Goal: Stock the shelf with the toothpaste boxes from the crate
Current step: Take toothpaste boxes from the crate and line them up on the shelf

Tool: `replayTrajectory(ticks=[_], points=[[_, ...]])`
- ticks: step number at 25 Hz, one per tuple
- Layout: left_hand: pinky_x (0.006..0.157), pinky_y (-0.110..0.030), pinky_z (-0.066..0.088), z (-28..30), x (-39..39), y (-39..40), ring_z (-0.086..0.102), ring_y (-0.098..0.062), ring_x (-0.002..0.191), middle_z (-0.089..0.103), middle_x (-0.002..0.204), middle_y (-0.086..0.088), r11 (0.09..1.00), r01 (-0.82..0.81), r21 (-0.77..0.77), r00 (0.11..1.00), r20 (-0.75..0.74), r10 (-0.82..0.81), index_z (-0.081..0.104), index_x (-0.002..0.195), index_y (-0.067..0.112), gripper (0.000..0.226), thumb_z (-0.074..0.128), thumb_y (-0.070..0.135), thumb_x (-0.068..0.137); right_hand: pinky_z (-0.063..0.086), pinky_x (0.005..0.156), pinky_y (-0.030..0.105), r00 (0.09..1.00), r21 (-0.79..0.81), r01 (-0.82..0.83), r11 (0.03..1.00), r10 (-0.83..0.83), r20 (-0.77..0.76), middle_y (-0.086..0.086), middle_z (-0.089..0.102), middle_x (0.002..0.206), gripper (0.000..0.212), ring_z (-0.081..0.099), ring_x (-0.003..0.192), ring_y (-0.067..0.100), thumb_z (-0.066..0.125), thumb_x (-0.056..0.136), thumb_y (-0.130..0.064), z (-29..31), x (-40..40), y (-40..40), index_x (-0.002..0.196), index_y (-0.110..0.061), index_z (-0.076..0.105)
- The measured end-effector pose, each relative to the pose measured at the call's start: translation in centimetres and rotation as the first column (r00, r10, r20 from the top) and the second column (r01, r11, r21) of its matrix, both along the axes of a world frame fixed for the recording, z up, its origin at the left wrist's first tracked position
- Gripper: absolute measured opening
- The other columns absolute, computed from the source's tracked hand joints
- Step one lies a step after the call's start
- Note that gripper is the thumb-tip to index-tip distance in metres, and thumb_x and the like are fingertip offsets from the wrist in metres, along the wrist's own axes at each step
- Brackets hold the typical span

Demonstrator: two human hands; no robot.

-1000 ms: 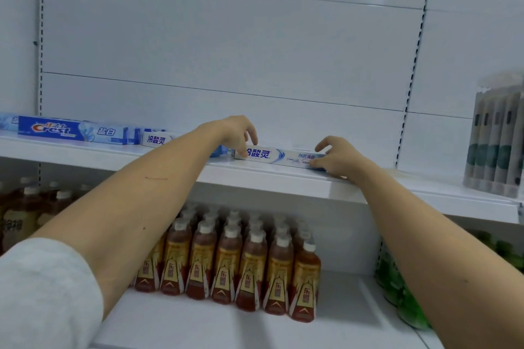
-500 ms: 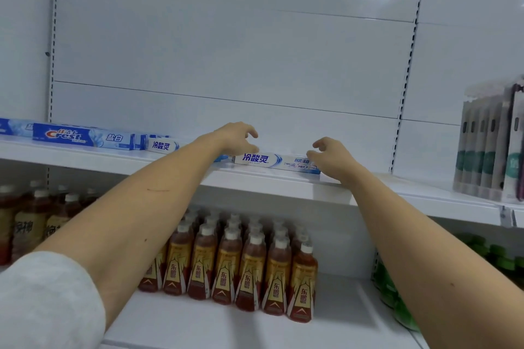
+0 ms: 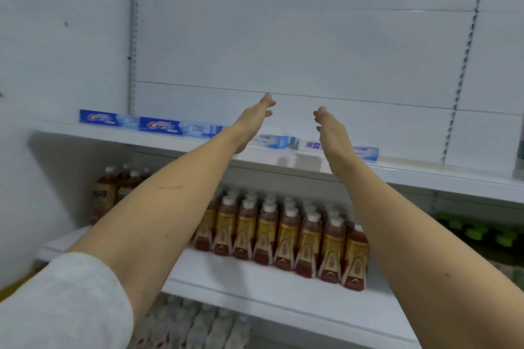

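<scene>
Both hands are raised over the top shelf (image 3: 283,163) with fingers straight and nothing held: the left hand (image 3: 252,122) and the right hand (image 3: 330,127) hang palm to palm above the row of toothpaste boxes, clear of them. The row lies end to end along the shelf's front edge. At the far left are two blue boxes (image 3: 133,123) on which "Crest" can be read; further right a pale blue box (image 3: 273,141) is partly hidden by the left wrist, and a white box (image 3: 310,145) with blue Chinese characters, too blurred to be read, passes behind the right wrist to a light blue end. The placing step is judged finished here, so the next box must be fetched from the crate, which is not in view. It would best be gripped by both ends, set flat in the bare stretch to the right of the white box, label outward, and pushed flush with the row. On the shelf below stand brown bottles (image 3: 286,232) with gold labels whose writing is not legible.
</scene>
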State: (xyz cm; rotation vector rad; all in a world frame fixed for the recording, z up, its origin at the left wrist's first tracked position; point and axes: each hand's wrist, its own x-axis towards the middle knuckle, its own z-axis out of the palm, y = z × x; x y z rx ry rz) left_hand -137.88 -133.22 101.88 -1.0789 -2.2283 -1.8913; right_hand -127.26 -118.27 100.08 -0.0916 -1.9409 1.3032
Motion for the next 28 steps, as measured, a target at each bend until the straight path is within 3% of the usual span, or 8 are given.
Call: replayTrajectory(ticks=[6,12,19,24,28], points=[[0.117,-0.044,0.014,-3.7,0.5,-13.6,0.031,-0.016,0.142,0.043,0.150,-0.006,0.978,-0.157,0.139,0.984,0.103,0.143,0.046,0.144,0.024,0.061,0.017,0.057,0.102,0.025,0.118,0.045,0.972,-0.091,-0.229,0.969,0.233,0.035,0.000,0.042,0.152,0.056,0.036,0.141,0.019,0.024,0.104,-0.050,-3.3,-1.8,-13.7,0.145,-0.017,0.045],[0.118,-0.046,0.012,-10.7,-0.1,-25.0,0.028,-0.019,0.144,0.044,0.149,-0.004,0.942,-0.315,0.117,0.928,0.244,0.281,0.047,0.142,0.030,0.062,0.015,0.062,0.099,0.024,0.118,0.042,0.916,-0.152,-0.365,0.919,0.384,0.120,-0.003,0.040,0.154,0.058,0.037,0.141,0.017,0.024,0.103,-0.053,-9.3,-3.9,-24.0,0.147,-0.022,0.044],[0.116,-0.042,0.014,-22.8,-0.4,-29.7,0.032,-0.016,0.141,0.045,0.148,-0.005,0.911,-0.411,0.028,0.835,0.412,0.364,0.045,0.144,0.023,0.063,0.013,0.057,0.102,0.025,0.117,0.041,0.814,-0.311,-0.442,0.841,0.522,0.254,-0.002,0.041,0.153,0.058,0.035,0.141,0.016,0.023,0.103,-0.054,-20.7,-6.8,-29.7,0.146,-0.022,0.044],[0.117,-0.046,0.014,-38.3,1.3,-30.7,0.027,-0.021,0.143,0.039,0.153,-0.006,0.887,-0.420,-0.189,0.636,0.637,0.437,0.038,0.149,0.023,0.069,0.012,0.063,0.099,0.032,0.111,0.041,0.680,-0.452,-0.379,0.808,0.574,0.455,-0.004,0.044,0.151,0.057,0.040,0.138,0.019,0.021,0.102,-0.057,-34.1,-7.0,-30.0,0.140,-0.026,0.050],[0.118,-0.048,0.012,-49.3,2.5,-29.4,0.028,-0.023,0.143,0.041,0.150,-0.004,0.857,-0.424,-0.294,0.456,0.748,0.482,0.038,0.149,0.024,0.066,0.016,0.061,0.099,0.022,0.120,0.046,0.547,-0.515,-0.287,0.808,0.579,0.604,-0.001,0.038,0.155,0.065,0.034,0.143,0.021,0.019,0.101,-0.059,-45.1,-6.4,-28.4,0.149,-0.020,0.041]])
